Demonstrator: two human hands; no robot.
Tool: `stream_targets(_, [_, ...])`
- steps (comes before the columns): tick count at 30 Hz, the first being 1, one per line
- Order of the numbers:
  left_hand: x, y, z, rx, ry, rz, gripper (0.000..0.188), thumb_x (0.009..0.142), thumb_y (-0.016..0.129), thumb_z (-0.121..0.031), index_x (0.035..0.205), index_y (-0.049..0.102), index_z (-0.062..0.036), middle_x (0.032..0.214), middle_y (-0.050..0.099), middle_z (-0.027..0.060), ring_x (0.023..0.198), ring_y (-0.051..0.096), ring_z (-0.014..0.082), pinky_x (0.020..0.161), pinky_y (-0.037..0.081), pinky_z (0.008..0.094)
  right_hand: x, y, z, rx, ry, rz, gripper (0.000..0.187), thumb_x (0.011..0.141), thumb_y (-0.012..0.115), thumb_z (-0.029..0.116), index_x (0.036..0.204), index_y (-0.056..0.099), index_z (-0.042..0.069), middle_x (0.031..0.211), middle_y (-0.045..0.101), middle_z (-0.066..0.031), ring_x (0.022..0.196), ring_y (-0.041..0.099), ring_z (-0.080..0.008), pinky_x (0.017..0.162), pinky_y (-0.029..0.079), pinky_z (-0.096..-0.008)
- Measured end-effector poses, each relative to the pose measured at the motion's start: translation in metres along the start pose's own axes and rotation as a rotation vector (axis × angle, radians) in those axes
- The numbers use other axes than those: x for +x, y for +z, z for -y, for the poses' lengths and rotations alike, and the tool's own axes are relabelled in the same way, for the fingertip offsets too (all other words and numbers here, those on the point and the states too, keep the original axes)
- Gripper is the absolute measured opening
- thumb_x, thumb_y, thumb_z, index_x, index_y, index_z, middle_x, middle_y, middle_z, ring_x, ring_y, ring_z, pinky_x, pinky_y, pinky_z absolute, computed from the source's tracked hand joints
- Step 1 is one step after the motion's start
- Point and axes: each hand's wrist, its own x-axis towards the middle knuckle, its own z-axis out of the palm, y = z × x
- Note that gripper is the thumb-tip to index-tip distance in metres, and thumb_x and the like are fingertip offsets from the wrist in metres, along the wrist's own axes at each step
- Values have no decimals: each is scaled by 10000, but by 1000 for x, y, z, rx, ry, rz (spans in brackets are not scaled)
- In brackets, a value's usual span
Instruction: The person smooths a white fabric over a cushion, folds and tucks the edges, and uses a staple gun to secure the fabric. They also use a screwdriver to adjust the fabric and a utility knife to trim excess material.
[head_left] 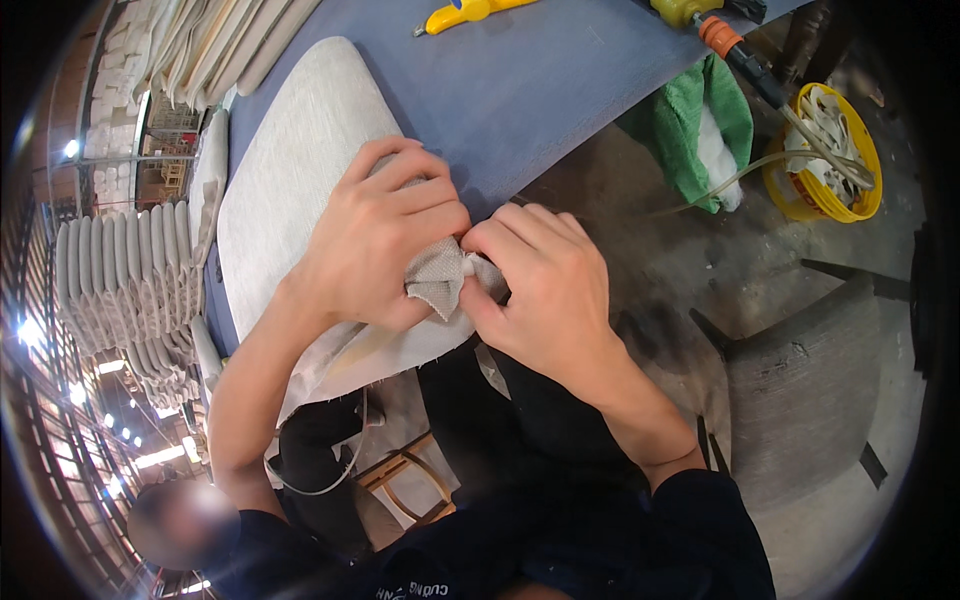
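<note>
A light grey upholstered cushion panel (285, 165) lies at the near edge of the blue-covered table (520, 90), its loose fabric edge hanging toward me. My left hand (375, 235) curls over the cushion's near right corner, thumb pressed against a gathered fold of grey-beige fabric (437, 278). From the right side, my right hand (550, 280) pinches the same bunched fabric between thumb and fingers. The two hands almost meet at the fold. My fingertips are partly hidden behind the cloth.
A yellow hand tool (466, 14) lies at the table's far edge. An air tool with an orange fitting (718, 36) and hose is at the upper right. Beyond are a green cloth (700, 130), a yellow scrap bucket (800, 197), a grey panel (800, 390) and cushion stacks (125, 265).
</note>
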Motion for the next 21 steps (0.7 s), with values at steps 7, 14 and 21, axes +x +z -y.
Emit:
stream_targets(7, [2,-1,1,-84,-44,-5,558,468,783,-180,1015,720,-94,947,696,71,999,662,310,1057,465,472,-4,12,-12,62,-80,10,159,783,760,87,878,633,81,846,624,-72,800,658,-280,707,487,-415])
stream_targets(14, [-52,45,-45,346,-530,-377,935,657,893,-249,1520,560,-115,1646,408,240,1536,377,464,1217,313,581,-19,21,-32,174,-80,23,151,797,758,97,864,625,73,795,629,-78,731,662,-299,650,504,-417])
stream_targets(21, [-52,85,-64,490,-742,-462,850,861,810,-522,1556,531,-121,1678,398,251,1567,349,485,1253,144,693,-50,45,-23,328,136,-7,152,861,751,122,845,619,49,760,614,-112,674,632,-338,618,495,-431])
